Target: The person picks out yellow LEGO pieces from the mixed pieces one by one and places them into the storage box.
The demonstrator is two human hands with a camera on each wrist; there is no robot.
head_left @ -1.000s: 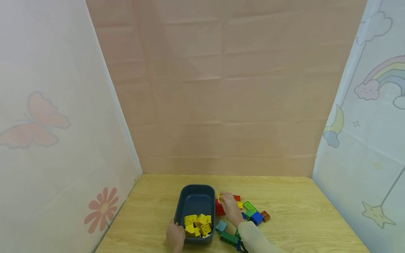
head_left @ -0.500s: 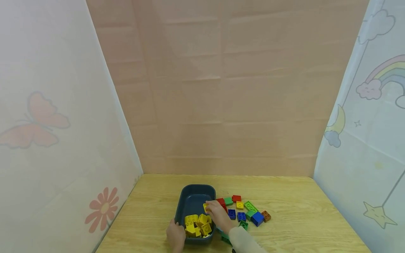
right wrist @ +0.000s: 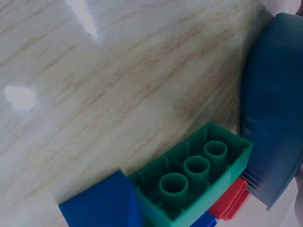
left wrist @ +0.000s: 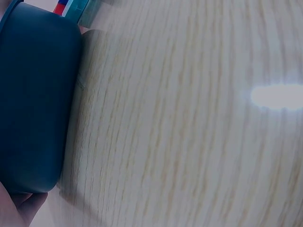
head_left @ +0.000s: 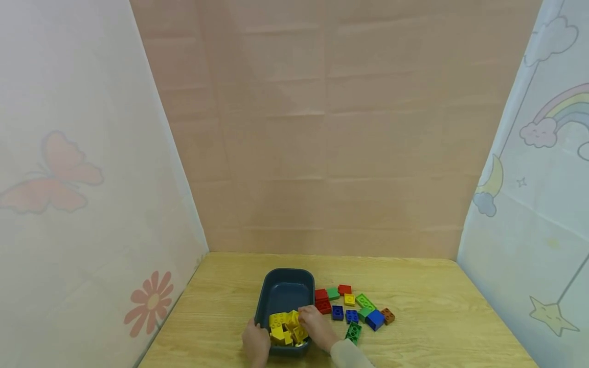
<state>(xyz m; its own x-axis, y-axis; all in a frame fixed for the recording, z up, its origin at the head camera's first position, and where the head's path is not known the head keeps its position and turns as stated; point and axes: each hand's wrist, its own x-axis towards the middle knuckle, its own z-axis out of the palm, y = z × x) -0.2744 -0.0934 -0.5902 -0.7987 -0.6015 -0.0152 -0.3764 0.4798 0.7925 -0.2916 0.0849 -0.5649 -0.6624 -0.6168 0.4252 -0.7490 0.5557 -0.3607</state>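
Note:
In the head view a dark blue bin (head_left: 284,296) stands on the table, with several yellow toy bricks (head_left: 278,321) piled in its near end. My left hand (head_left: 256,340) grips the bin's left wall near the front; the left wrist view shows fingers (left wrist: 29,208) at the lower end of the bin (left wrist: 35,99). Reaching over the right rim, my right hand (head_left: 317,327) has curled fingers down among the yellow bricks. Its fingertips are hidden there, so I cannot tell whether a brick is still pinched.
Right of the bin lie red bricks (head_left: 323,306), blue bricks (head_left: 352,317), a dark green brick (head_left: 353,332), a light green brick (head_left: 365,301), a brown brick (head_left: 388,316) and one yellow brick (head_left: 349,300). The right wrist view shows a green brick (right wrist: 189,175) upside down near the bin.
My right hand has carried a yellow brick from the pile on the right over the rim, then lowered toward the yellow bricks in the bin. My left hand stays at the bin's wall.

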